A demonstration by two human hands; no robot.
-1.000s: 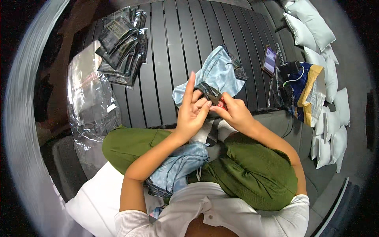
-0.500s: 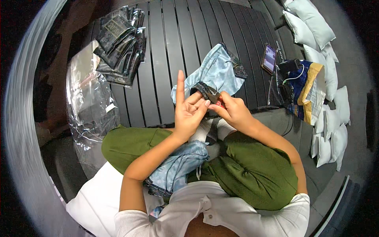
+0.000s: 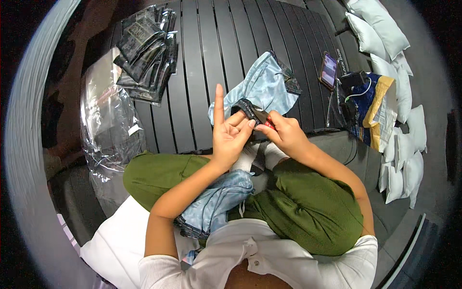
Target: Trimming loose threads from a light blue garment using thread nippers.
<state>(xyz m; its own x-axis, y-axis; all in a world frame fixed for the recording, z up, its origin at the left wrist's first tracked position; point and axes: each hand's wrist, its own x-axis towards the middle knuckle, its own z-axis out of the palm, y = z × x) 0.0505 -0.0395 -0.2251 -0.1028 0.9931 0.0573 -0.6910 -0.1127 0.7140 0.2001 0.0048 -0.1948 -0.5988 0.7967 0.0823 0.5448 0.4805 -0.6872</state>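
- Since half a second ago little has shifted; the left hand (image 3: 231,137) keeps its index finger raised straight up, and both hands stay joined over the same small item
- left hand: palm up, index finger extended, the other fingers curled loosely toward the dark band (image 3: 244,107) of the light blue fabric piece (image 3: 264,86), touching it at the fingertips
- right hand (image 3: 284,135): fingers pinched tight on a small dark tool with a red part (image 3: 265,121), its tip meeting the dark band just beside the left fingertips
- light blue fabric piece lies on the dark slatted table (image 3: 207,62), its near end lifted between the hands, above the person's crossed legs in green trousers (image 3: 308,207)
- more blue fabric (image 3: 216,202) bunched in the lap under the left forearm
- stack of dark packets in clear bags (image 3: 144,48) at the table's far left; crumpled clear plastic (image 3: 108,120) beside it
- phone (image 3: 328,70) to the right; white pillows (image 3: 385,29) along the right edge
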